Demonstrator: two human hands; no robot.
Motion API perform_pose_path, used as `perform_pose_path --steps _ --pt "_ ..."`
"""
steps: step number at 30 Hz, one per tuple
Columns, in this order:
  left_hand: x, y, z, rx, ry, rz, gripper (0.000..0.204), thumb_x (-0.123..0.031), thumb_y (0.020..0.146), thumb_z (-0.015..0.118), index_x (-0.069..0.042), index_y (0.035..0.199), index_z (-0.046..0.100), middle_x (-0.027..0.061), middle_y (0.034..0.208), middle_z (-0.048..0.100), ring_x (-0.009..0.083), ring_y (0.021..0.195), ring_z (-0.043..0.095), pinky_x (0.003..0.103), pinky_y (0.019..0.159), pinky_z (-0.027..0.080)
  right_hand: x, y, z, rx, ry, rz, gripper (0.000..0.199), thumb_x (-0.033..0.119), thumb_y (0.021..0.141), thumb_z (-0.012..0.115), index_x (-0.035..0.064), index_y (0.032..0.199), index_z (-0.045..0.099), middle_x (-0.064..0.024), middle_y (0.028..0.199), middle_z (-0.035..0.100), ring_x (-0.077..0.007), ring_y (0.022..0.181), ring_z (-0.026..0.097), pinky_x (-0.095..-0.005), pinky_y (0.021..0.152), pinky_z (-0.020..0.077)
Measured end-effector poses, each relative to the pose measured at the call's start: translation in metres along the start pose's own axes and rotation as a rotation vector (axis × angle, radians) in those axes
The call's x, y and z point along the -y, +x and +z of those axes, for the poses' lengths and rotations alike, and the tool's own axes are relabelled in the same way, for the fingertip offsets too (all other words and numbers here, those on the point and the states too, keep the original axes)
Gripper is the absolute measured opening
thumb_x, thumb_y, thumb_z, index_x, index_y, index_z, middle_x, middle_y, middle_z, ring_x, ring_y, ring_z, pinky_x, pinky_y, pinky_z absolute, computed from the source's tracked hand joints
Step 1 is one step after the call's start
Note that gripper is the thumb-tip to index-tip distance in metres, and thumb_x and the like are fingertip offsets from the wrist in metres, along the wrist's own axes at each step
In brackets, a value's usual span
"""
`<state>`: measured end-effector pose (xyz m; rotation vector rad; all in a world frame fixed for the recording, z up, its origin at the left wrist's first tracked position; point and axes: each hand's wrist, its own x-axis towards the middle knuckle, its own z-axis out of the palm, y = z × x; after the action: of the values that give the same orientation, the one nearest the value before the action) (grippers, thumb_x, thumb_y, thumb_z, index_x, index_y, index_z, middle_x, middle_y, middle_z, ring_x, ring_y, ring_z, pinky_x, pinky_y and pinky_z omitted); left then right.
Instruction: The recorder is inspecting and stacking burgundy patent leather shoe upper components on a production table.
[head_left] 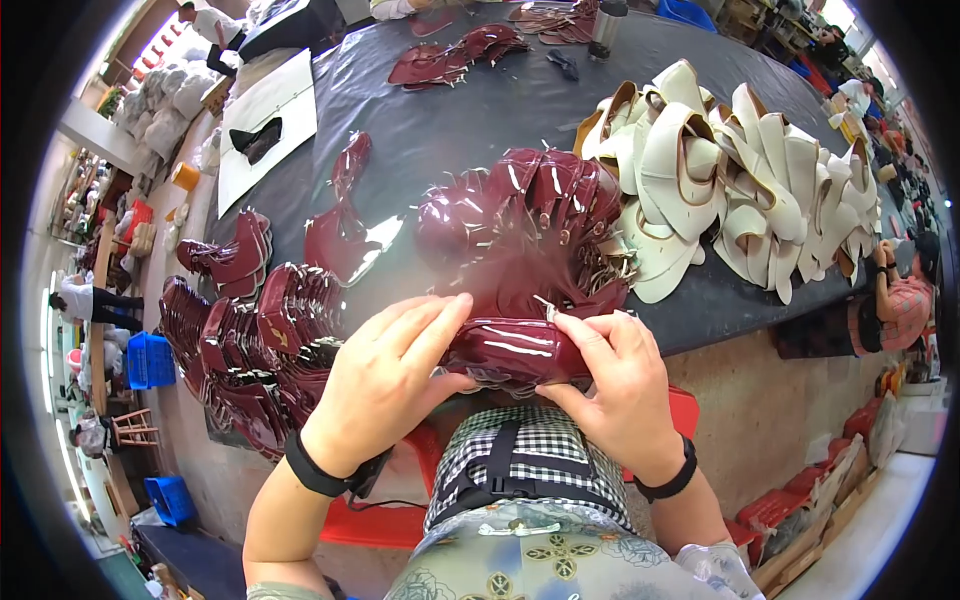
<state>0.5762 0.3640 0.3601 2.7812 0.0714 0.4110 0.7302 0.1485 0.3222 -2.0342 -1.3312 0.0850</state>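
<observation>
Dark grey worktable (480, 90), covered in a smooth dark sheet, curving away under the lens. At its middle, a heap of glossy maroon shoe uppers (520, 225). Just right of that heap, touching it, a larger pile of cream shoe uppers (720, 170). Left of the heap, a single flat maroon piece (340, 235); further left, along the table's near-left edge, rows of stacked maroon pieces (260, 340). Beyond the heap, toward the far edge, a smaller scatter of maroon pieces (455, 55). Far left of it, a white sheet (270, 105) bearing a small black piece (258, 138).
</observation>
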Motion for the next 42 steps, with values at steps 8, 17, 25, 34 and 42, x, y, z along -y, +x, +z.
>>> perform_pose_path --steps 8,17,25,34,42 --pt "0.025 -0.019 0.014 0.033 0.019 0.068 0.052 -0.013 0.074 0.087 -0.001 0.122 0.071 0.0107 0.104 0.075 0.0302 0.099 0.074 0.04 0.085 0.062 0.006 0.007 0.005 0.041 0.022 -0.015 0.072 0.017 0.069 0.093 0.0015 0.134 0.066 -0.0118 0.114 0.06 -0.0322 0.105 0.06 -0.0458 0.093 0.0488" --pt "0.026 -0.024 0.001 -0.15 -0.851 -0.662 0.064 -0.014 0.084 0.089 0.0 0.141 0.064 0.0124 0.127 0.074 0.0198 0.114 0.071 0.036 0.099 0.058 0.021 0.03 0.002 -0.217 0.073 0.017 0.075 0.02 0.072 0.094 0.002 0.136 0.06 -0.0166 0.122 0.058 -0.0366 0.11 0.059 -0.0455 0.096 0.0488" --pt "0.004 -0.016 -0.032 -0.343 -1.214 -0.481 0.026 -0.014 0.105 0.066 0.002 0.125 0.068 0.0086 0.115 0.073 0.0183 0.106 0.069 0.035 0.094 0.056 0.059 0.077 0.015 0.002 0.665 0.002 0.097 0.028 0.076 0.096 -0.002 0.153 0.045 -0.0214 0.131 0.057 -0.0366 0.116 0.062 -0.0429 0.101 0.0527" --pt "0.158 0.038 -0.084 -0.558 -1.513 -0.413 0.041 -0.027 0.115 0.051 0.0 0.145 0.056 0.0111 0.134 0.07 0.0194 0.119 0.069 0.039 0.101 0.056 0.047 0.123 0.073 0.245 1.022 0.105 0.072 0.017 0.093 0.082 0.0078 0.156 0.048 -0.0186 0.147 0.056 -0.0316 0.134 0.058 -0.042 0.106 0.0544" --pt "0.228 0.083 -0.054 -0.789 -1.223 -0.755 0.022 -0.02 0.109 0.063 -0.003 0.12 0.07 0.0011 0.111 0.074 0.0087 0.098 0.067 0.026 0.091 0.053 0.014 0.133 0.131 0.348 0.69 0.092 0.054 0.02 0.095 0.078 0.0056 0.143 0.061 -0.0172 0.139 0.06 -0.0332 0.121 0.064 -0.0409 0.102 0.0535"
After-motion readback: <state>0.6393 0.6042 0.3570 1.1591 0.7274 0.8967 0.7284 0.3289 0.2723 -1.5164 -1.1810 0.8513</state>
